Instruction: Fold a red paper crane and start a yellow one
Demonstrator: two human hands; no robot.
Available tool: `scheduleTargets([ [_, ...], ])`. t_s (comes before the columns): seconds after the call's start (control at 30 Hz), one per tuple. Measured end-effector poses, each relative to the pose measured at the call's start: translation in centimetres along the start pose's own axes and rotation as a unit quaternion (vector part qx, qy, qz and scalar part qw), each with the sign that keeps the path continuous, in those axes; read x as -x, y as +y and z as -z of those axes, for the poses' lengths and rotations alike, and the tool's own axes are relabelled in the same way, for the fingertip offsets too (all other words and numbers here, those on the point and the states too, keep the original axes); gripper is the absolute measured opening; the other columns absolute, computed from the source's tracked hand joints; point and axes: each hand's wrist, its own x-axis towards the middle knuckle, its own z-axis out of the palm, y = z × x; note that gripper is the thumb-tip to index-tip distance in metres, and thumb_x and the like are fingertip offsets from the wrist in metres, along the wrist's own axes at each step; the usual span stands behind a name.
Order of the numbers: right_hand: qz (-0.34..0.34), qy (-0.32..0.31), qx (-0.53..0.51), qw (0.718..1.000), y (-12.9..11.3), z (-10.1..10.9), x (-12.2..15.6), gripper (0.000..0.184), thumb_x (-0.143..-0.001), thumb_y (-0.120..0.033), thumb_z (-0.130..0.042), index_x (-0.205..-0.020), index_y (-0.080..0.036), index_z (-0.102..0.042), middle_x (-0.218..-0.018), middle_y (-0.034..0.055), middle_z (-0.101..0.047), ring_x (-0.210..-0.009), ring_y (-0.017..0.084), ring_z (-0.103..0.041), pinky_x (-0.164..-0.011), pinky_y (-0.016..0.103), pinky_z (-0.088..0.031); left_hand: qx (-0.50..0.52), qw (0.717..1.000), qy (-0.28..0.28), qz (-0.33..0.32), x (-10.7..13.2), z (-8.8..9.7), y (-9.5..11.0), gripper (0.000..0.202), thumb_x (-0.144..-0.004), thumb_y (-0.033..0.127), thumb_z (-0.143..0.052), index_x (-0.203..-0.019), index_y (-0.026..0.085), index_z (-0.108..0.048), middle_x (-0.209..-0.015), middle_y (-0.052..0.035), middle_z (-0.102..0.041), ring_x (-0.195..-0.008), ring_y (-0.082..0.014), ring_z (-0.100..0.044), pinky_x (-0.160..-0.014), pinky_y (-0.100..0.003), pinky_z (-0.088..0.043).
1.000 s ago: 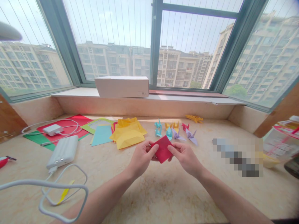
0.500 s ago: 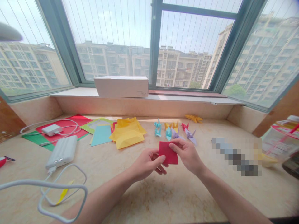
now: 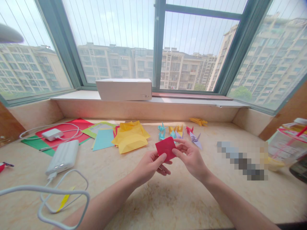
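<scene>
A folded red paper square (image 3: 165,148) is held up between both my hands above the marble counter (image 3: 182,198). My left hand (image 3: 148,166) pinches its lower left edge with thumb and fingers. My right hand (image 3: 190,157) pinches its right edge. Just behind the red paper stand several small folded paper cranes (image 3: 178,132) in blue, yellow, red and purple. A pile of crumpled yellow paper (image 3: 130,136) lies to the left of them.
Flat coloured sheets (image 3: 102,139) lie at the left with a white charger (image 3: 51,134) and cables on them. A white power bank (image 3: 63,156) and looped cable (image 3: 64,191) sit at front left. A white box (image 3: 123,89) rests on the windowsill. Plastic containers (image 3: 286,145) stand at right.
The red paper has been turned in my hands, from a diamond to a tilted square, and my left thumb has shifted along its lower edge. Both hands stay at the same spot.
</scene>
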Motion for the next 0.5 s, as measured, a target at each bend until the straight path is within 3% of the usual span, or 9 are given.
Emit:
scheduleTargets([
  [0.13, 0.007, 0.02, -0.001, 1.0, 0.13, 0.15, -0.1, 0.038, -0.084, -0.037, -0.069, -0.117, -0.02, -0.06, -0.085, 0.0044, -0.071, -0.079, 0.02, -0.067, -0.076, 0.036, -0.053, 0.0, 1.0, -0.017, -0.009, 0.07, 0.03, 0.1, 0.043, -0.086, 0.046, -0.065, -0.116, 0.015, -0.063, -0.099, -0.0132, -0.072, -0.066, -0.0183, -0.073, -0.058, -0.025, -0.055],
  [0.27, 0.003, 0.042, -0.023, 0.999, 0.37, 0.18, -0.18, 0.046, -0.084, -0.037, -0.068, -0.124, -0.022, -0.051, -0.084, 0.002, -0.07, -0.078, 0.019, -0.067, -0.075, 0.035, -0.053, 0.006, 0.999, -0.014, -0.028, 0.17, -0.07, 0.51, 0.046, -0.087, 0.044, -0.063, -0.124, 0.017, -0.057, -0.106, -0.0146, -0.071, -0.065, -0.0183, -0.073, -0.058, -0.026, -0.055],
  [0.37, 0.008, 0.047, -0.036, 0.998, 0.46, 0.13, -0.21, 0.04, -0.084, -0.036, -0.068, -0.117, -0.024, -0.049, -0.081, -0.0005, -0.069, -0.072, 0.017, -0.065, -0.07, 0.031, -0.051, 0.01, 0.999, 0.024, -0.046, 0.23, -0.25, 0.77, 0.046, -0.089, 0.045, -0.059, -0.124, 0.016, -0.055, -0.1, -0.0122, -0.071, -0.064, -0.0183, -0.073, -0.059, -0.027, -0.056],
  [0.5, 0.018, 0.042, -0.01, 0.999, 0.4, 0.04, -0.14, 0.028, -0.084, -0.038, -0.068, -0.103, -0.022, -0.057, -0.078, 0.0004, -0.067, -0.067, 0.015, -0.062, -0.064, 0.028, -0.05, 0.025, 0.993, 0.09, -0.071, 0.21, -0.33, 0.89, 0.056, -0.089, 0.042, -0.06, -0.137, 0.021, -0.04, -0.081, -0.0009, -0.066, -0.063, -0.0192, -0.073, -0.061, -0.029, -0.057],
])
